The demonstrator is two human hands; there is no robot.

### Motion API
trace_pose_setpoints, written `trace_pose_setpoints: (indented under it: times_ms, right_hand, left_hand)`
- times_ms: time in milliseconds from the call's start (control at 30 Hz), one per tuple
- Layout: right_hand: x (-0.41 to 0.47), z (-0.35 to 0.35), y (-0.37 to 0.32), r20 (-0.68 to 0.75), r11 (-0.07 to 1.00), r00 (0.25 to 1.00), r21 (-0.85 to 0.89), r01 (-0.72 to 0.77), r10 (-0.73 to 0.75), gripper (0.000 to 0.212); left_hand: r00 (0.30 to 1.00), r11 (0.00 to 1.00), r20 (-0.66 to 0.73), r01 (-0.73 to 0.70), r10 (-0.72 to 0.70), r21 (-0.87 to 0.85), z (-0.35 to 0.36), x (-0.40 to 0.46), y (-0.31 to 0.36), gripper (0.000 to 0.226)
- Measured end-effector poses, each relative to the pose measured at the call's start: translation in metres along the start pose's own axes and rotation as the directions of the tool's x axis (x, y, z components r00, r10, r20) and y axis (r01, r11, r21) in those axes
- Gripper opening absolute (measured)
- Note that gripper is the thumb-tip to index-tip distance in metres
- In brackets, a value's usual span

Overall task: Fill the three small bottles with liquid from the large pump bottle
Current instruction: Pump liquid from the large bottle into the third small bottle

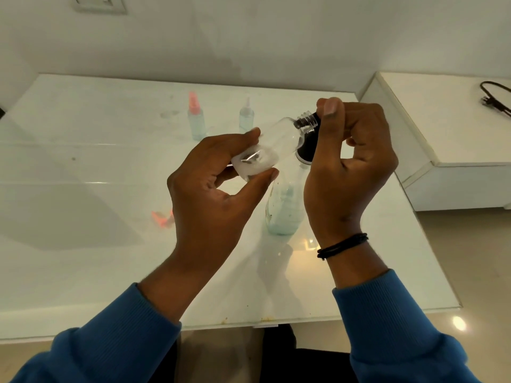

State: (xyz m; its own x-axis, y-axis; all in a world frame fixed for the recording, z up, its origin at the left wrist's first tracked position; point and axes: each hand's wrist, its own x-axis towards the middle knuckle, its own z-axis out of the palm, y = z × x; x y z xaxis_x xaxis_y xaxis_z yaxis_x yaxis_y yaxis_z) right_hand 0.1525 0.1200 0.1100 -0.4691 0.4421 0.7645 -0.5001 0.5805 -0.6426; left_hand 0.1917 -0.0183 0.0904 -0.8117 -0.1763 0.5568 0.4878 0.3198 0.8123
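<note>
My left hand (218,178) grips the base of a small clear bottle (273,142), tilted on its side with its uncapped threaded neck pointing up and right. My right hand (351,164) curls round the black pump head (307,150) of the large clear pump bottle (282,208), which stands on the table with pale blue liquid at the bottom; the thumb sits by the small bottle's neck. Two other small bottles with pale blue liquid stand further back: one with a pink spray top (195,120), one with a clear top (246,116). A pink cap (163,217) lies on the table.
The white glass-topped table (83,244) meets a white wall at the back. A white raised cabinet (442,128) stands to the right with a black cable (495,98) on it. The table's front edge lies close to my body.
</note>
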Motion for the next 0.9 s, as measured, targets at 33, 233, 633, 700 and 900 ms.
trace_pose_setpoints:
  times_ms: [33, 233, 633, 700, 900]
  right_hand:
    - [0.0015, -0.0006, 0.0003, 0.001, 1.000, 1.000, -0.002, 0.004, -0.004, 0.024]
    - [0.0030, -0.0027, -0.0016, 0.004, 1.000, 1.000, -0.004, 0.005, -0.005, 0.027]
    - [0.0000, -0.0017, -0.0012, 0.010, 1.000, 1.000, 0.017, 0.015, -0.015, 0.024]
    - [-0.0007, -0.0012, -0.0003, 0.010, 1.000, 1.000, 0.022, 0.012, -0.012, 0.023]
    - [0.0061, -0.0033, -0.0026, 0.013, 1.000, 1.000, -0.001, 0.013, -0.013, 0.027]
  left_hand:
    - [1.000, 1.000, 0.000, -0.002, 0.002, -0.001, 0.0002, -0.0003, 0.0000, 0.045]
    - [1.000, 1.000, 0.001, 0.007, -0.007, -0.006, 0.0008, -0.0009, 0.0009, 0.045]
    - [1.000, 1.000, 0.009, 0.006, -0.006, -0.009, -0.0001, -0.0002, 0.0003, 0.045]
    - [1.000, 1.000, 0.003, 0.007, -0.007, -0.007, -0.0001, -0.0004, -0.0006, 0.045]
    - [1.000, 1.000, 0.006, 0.017, -0.017, -0.011, 0.0005, 0.0000, 0.0010, 0.046]
